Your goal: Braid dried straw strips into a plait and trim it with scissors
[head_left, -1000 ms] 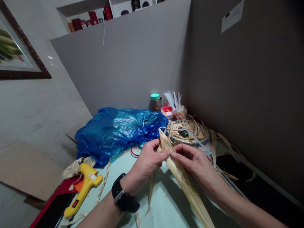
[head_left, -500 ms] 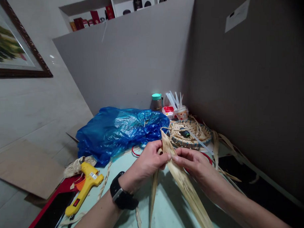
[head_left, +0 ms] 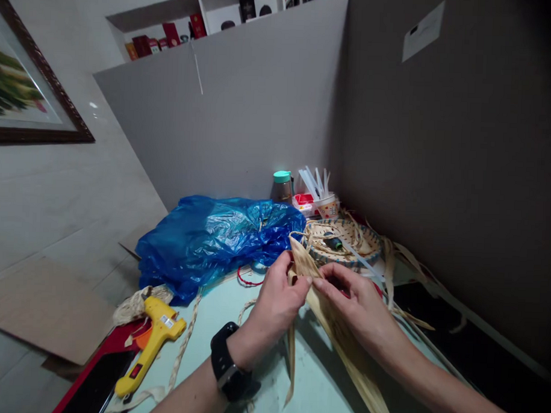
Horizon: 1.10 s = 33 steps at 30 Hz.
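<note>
Both hands pinch a long, pale yellow dried husk leaf (head_left: 338, 332) above the table. My left hand (head_left: 281, 297), with a black watch on its wrist, is closed on the leaf near its pointed upper end. A narrower dried strip (head_left: 290, 363) hangs down below that hand. My right hand (head_left: 351, 293) grips the same leaf from the other side, its thumb and fingertips close to the left thumb. The leaf runs from the fingers down toward the bottom edge of the view. Just beyond the hands sits a round woven basket (head_left: 369, 240) with cord and a dark spool (head_left: 333, 241) in it.
A blue plastic bag (head_left: 215, 240) lies at the back left of the pale green table (head_left: 212, 337). At left are a yellow glue gun (head_left: 156, 341), a braided cord (head_left: 187, 342) and a dark phone (head_left: 102, 384). Behind stand a teal-lidded bottle (head_left: 282, 185) and a cup of glue sticks (head_left: 328, 205).
My left forearm and watch have shifted a little right and down. The narrow strip now hangs shorter and farther right. Both hands keep their pinch on the leaf.
</note>
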Available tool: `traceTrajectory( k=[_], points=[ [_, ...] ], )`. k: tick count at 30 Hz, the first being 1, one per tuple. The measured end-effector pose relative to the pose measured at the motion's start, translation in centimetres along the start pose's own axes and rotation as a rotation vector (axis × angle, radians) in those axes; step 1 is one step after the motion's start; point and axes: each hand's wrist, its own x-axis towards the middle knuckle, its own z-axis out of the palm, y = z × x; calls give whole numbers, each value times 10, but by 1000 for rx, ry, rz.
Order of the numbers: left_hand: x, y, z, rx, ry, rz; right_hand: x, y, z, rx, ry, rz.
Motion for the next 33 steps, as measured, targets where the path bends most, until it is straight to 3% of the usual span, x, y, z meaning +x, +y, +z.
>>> traceTrajectory(
  k=[2, 8, 13, 19, 25, 33],
  points=[
    [1, 2, 0, -89, -6, -26, -1, 0, 1, -2, 15, 10],
    [2, 1, -3, -8, 13, -7, -2, 3, 2, 5, -5, -37],
    [0, -5, -9, 144, -30, 76, 2, 5, 1, 27, -90, -19],
    [-1, -12, -8, 264, -67, 48, 4, 4, 1, 168, -208, 12],
    [5, -13, -10, 213, -1, 1, 0, -8, -3, 193, -192, 35],
    [5, -2, -13, -19, -79, -124, 0, -6, -2, 304, -146, 115]
  ],
)
